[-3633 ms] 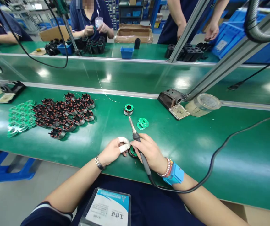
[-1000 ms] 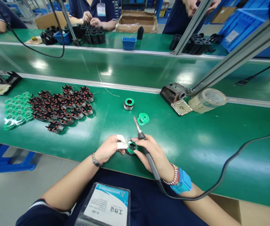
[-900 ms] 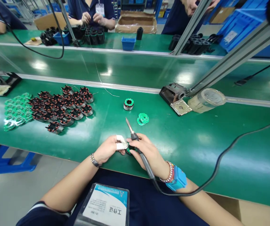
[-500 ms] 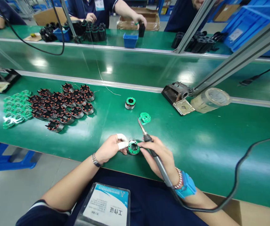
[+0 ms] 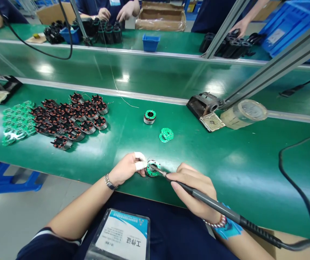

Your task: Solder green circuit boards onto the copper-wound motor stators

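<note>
- Head view: left hand [image 5: 126, 169] pinched a round green-boarded motor stator [image 5: 153, 168] with white-taped fingers [image 5: 140, 161].
- Right hand [image 5: 194, 193] gripped a black soldering iron [image 5: 211, 204], just lowered onto it.

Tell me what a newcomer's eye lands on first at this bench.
Front and centre, the right hand grips a black soldering iron, its tip on a small round wound stator that sits against the white-taped fingers of the left hand. To the left lies a dense cluster of copper-wound stators, and further left a heap of green circuit boards.
</note>
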`<control>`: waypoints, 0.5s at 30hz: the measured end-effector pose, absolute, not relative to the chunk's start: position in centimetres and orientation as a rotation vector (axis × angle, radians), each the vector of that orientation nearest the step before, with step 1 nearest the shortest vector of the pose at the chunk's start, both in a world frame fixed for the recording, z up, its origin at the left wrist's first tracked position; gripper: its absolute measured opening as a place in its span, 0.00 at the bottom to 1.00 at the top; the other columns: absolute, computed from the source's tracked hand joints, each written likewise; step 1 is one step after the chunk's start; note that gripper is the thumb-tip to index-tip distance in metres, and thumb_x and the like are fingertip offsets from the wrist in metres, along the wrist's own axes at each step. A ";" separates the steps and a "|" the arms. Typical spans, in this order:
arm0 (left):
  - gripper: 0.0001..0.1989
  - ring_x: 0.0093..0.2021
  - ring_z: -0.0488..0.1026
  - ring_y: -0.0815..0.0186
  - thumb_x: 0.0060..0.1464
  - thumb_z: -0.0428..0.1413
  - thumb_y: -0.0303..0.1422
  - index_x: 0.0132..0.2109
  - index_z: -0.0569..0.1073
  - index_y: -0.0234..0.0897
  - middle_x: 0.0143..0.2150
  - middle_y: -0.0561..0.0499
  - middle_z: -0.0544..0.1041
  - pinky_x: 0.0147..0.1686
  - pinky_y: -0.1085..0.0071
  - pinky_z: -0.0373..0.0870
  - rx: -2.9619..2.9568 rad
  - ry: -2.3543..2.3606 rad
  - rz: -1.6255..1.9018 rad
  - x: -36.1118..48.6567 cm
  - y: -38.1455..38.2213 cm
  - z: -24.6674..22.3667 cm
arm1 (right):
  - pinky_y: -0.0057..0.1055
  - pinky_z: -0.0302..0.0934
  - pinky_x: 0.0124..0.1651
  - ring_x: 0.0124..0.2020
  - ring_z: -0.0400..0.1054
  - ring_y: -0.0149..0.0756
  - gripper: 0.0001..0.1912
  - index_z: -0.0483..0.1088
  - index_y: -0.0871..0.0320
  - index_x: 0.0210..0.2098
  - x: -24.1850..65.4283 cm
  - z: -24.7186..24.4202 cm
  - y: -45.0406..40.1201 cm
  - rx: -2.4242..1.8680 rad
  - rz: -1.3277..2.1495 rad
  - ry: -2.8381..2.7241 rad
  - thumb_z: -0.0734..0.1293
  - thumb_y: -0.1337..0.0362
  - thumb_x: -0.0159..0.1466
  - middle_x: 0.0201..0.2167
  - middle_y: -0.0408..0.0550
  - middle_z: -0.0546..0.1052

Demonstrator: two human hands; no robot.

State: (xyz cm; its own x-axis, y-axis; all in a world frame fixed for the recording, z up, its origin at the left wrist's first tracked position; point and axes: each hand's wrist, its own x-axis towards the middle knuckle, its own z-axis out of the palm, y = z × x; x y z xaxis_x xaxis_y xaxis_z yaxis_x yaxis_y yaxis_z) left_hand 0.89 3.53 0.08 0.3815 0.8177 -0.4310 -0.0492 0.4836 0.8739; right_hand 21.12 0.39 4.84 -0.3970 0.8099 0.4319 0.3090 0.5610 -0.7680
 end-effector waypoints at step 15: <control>0.05 0.18 0.70 0.71 0.43 0.56 0.30 0.26 0.67 0.33 0.16 0.56 0.70 0.24 0.76 0.63 0.905 1.041 0.675 0.9 3.5 -0.1 | 0.32 0.59 0.26 0.22 0.61 0.33 0.10 0.71 0.62 0.35 21.2 4.3 0.4 -0.876 0.744 -1.979 0.63 0.76 0.55 0.20 0.47 0.70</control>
